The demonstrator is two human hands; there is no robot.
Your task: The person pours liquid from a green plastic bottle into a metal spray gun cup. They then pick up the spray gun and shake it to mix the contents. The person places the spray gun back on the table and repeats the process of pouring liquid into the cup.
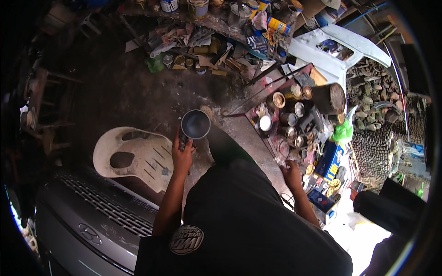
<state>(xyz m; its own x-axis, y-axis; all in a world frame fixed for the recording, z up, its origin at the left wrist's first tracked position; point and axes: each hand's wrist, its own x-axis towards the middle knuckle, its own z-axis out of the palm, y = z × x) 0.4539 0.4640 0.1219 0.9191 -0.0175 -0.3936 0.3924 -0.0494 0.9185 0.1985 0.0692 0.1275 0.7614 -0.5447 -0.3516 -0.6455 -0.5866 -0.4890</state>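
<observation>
My left hand (182, 158) is wrapped around the grip of what looks like a paint spray gun, held up in front of me. Its round cup (195, 124) has no lid and shows a grey-blue inside. Metal parts show between the cup and my fingers. Off to the right, my right hand (292, 175) is at the near edge of a cluttered worktable (260, 133), fingers curled together. Something small and pale shows at its fingertips, too small to name. Paint cans stand close by, among them one with a white top (265, 123).
A stained white plastic chair (138, 158) lies left of my arm, beside a grey car panel (87, 221) with a grille. A white car body panel (340, 60) leans behind the worktable. At right is another person's dark sleeve (391, 204). A bench (212, 23) holds more cans.
</observation>
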